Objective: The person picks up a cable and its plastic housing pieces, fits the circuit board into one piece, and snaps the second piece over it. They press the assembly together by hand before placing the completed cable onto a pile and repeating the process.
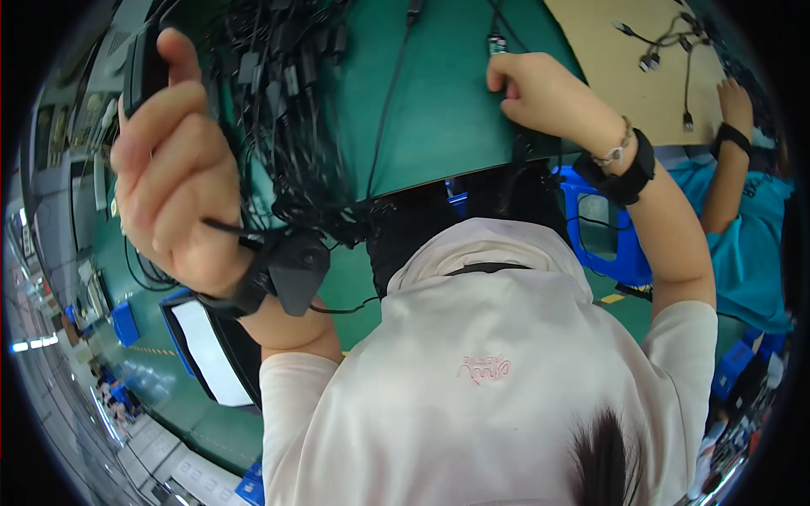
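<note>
My left hand is raised close to the camera at the left, with its fingers curled and its thumb up. It grips a dark, flat, box-like device whose exact kind I cannot make out. On the green table my right hand has its fingers pinched at a small cable connector, partly hidden by the fingertips. A thin black cable runs from there toward the far edge. Between my hands lies a big heap of black cables, spilling over the near table edge. Another single black cable stretches beside the heap.
A tan board at the far right bears several short black cables. A co-worker's hand and blue sleeve are beside it. A blue stool stands under the near right edge; a white-lined bin sits at lower left.
</note>
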Demonstrator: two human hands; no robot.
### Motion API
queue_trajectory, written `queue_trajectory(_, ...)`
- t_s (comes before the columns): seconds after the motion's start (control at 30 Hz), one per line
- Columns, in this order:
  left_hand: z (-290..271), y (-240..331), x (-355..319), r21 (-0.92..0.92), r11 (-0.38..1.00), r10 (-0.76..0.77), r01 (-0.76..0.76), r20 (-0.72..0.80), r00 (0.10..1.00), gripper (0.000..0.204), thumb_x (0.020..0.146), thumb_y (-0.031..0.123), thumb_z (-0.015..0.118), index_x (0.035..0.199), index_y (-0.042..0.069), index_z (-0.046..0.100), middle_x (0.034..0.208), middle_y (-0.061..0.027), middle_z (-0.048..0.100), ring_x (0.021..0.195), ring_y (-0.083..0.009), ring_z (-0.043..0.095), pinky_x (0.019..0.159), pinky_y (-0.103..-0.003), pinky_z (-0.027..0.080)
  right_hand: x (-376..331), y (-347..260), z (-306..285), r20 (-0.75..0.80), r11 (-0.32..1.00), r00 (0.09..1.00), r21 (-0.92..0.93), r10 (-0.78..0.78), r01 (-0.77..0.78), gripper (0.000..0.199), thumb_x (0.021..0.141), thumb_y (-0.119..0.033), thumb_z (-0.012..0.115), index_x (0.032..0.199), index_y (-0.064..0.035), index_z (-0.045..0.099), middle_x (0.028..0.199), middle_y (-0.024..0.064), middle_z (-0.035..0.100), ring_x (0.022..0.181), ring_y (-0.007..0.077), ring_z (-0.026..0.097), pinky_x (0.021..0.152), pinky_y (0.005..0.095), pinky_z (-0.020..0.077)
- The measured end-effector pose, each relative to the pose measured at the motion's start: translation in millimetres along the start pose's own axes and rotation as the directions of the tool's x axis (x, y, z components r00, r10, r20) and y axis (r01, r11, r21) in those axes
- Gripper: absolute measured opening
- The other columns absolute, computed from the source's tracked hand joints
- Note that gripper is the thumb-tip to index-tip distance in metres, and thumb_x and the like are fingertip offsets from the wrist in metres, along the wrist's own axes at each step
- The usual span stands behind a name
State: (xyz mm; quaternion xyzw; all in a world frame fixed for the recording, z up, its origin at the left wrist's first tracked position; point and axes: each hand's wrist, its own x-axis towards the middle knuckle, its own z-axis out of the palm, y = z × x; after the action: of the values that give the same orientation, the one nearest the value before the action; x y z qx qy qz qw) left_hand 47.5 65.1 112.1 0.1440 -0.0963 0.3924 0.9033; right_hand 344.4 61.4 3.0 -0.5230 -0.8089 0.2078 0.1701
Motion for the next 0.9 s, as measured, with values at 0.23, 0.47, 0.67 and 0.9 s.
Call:
queue_trajectory(0.23, 22.5, 51.5, -16.2, 0.401, 0.903, -0.026, 0.155, -0.309, 0.951, 0.04, 0.094, 0.014, 0.035, 0.128, -0.006, 0.024, 0.084, -0.0079, 0.047, 0.061, -0.0099, 0.042, 0.039, -0.016, 0.035, 12.5, 1.5, -22.4, 0.133, 0.999, 0.991, -0.049, 0.028, -0.021, 0.015, 0.067, 0.001, 0.055, 0.082, -0.0006, 0.052, 0.059, 0.0074, 0.051, 0.051, 0.0201, 0.053, 0.046, 0.0296, 0.0421)
queue_trajectory(0.47, -42.6, 73.3, -13.3, 0.578, 0.744, 0.2, 0.336, -0.672, 0.713, 0.037, 0.094, 0.019, 0.04, 0.124, -0.002, 0.035, 0.088, -0.0056, 0.047, 0.065, -0.0079, 0.041, 0.047, -0.016, 0.037, 36.9, 11.1, -25.6, 0.355, 0.944, 0.889, 0.046, 0.289, -0.326, 0.01, 0.073, -0.005, 0.058, 0.079, -0.0029, 0.051, 0.056, 0.0004, 0.048, 0.043, 0.008, 0.048, 0.034, 0.0214, 0.037)
queue_trajectory(0.67, -45.6, 70.8, -12.8, 0.403, 0.9, 0.204, 0.167, -0.727, 0.656, 0.023, 0.092, 0.021, 0.045, 0.095, -0.001, 0.048, 0.084, -0.009, 0.052, 0.062, -0.0117, 0.045, 0.045, -0.017, 0.036, 38.6, 21.0, -25.1, 0.357, 0.946, 0.905, 0.134, 0.23, -0.294, 0.011, 0.074, -0.006, 0.06, 0.08, -0.0045, 0.051, 0.053, -0.0006, 0.046, 0.039, 0.0068, 0.045, 0.034, 0.0213, 0.0365)
queue_trajectory(0.9, -33.9, 59.4, -15.5, 0.429, 0.88, 0.059, 0.203, -0.524, 0.85, 0.034, 0.095, 0.021, 0.036, 0.121, 0.0, 0.039, 0.089, -0.0079, 0.05, 0.063, -0.009, 0.042, 0.047, -0.017, 0.036, 34.7, 12.4, -33.4, 0.298, 0.916, 0.901, 0.153, 0.315, -0.371, 0.015, 0.073, -0.006, 0.061, 0.085, -0.0047, 0.052, 0.051, 0.0005, 0.047, 0.038, 0.0079, 0.045, 0.034, 0.0226, 0.0347)
